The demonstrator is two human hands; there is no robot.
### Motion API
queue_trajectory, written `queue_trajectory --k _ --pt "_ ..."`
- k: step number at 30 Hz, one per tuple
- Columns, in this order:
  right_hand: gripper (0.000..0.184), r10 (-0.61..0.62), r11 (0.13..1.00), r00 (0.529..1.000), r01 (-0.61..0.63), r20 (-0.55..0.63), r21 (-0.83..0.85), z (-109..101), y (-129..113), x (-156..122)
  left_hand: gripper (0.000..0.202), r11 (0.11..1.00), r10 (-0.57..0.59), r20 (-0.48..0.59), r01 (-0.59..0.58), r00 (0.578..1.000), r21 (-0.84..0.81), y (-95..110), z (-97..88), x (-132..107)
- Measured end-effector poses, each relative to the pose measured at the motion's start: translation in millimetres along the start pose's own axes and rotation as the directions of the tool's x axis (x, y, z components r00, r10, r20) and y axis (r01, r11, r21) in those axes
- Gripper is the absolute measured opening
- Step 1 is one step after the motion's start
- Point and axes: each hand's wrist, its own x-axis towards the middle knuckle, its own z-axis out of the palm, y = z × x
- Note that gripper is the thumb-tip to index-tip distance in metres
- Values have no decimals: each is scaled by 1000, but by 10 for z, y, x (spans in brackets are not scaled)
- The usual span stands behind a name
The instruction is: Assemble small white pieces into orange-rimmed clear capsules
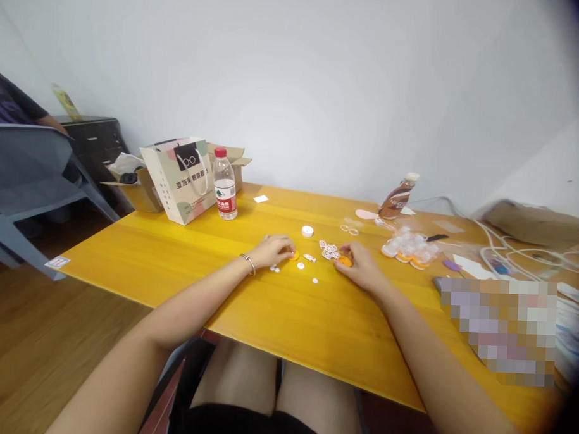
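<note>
My left hand (273, 249) rests on the yellow table with its fingers closed on the edge of a small orange disc (294, 256). At the other side of the small parts, my right hand (359, 265) pinches a second orange disc (345, 261). Between the two lie a cluster of white openwork pieces (330, 251) and a white fish-shaped piece (309, 258). A small white disc (301, 266) and a smaller white bit (315, 281) are nearer to me. Beyond them stands a round white part (307, 231). Tiny white pieces (275, 268) sit just below my left fingers.
A water bottle (224, 189) and a paper bag (177, 181) stand at the back left. Toward the right are a brown drink bottle (397, 198), clear-topped orange and white containers (409, 249), loose cables (495, 240) and a blurred-out flat object (499, 332).
</note>
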Motion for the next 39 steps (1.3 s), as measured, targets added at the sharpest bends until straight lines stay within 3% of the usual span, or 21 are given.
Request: queue_trajectory --k 3,5,7,10,12,15,24,28,29,31,34,36,39 --pt "20 28 997 988 -16 -152 81 12 -135 17 14 999 8 -57 -10 998 -38 29 36 14" --pt "22 79 974 982 -40 -170 221 69 -267 6 13 998 17 -130 -25 991 -64 105 35 5" --pt "26 156 889 986 -115 -57 444 155 -417 -23 14 995 37 -213 -57 976 -87 215 26 -15" --pt "34 129 652 975 -220 180 725 269 -615 -75 15 989 83 -303 -117 949 -94 375 17 -46" --pt "36 84 526 962 -264 260 809 297 -694 -96 15 986 101 -324 -137 941 -90 438 20 -57" --pt "35 50 444 954 -286 295 849 282 -729 -98 16 987 105 -307 -138 946 -87 456 33 -61" --pt "33 84 435 956 -288 280 853 295 -708 -91 16 982 128 -286 -161 950 -96 453 104 -70" --pt "31 134 438 947 -321 292 840 296 -684 -90 18 974 143 -291 -187 946 -130 261 40 2" --pt "31 153 444 945 -328 290 834 293 -670 -87 19 979 110 -308 -157 945 -131 159 10 22" --pt "32 194 462 941 -337 278 820 283 -638 -80 21 992 -63 -387 16 920 -125 -87 -51 48" --pt "34 231 478 938 -340 258 809 262 -595 -71 24 970 -240 -322 241 916 -38 -411 -95 43" --pt "35 247 479 935 -345 253 807 248 -580 -69 24 966 -248 -241 259 938 16 -508 -79 33" --pt "36 264 486 932 -350 247 801 232 -576 -71 24 975 -194 -160 208 968 74 -471 -19 39"
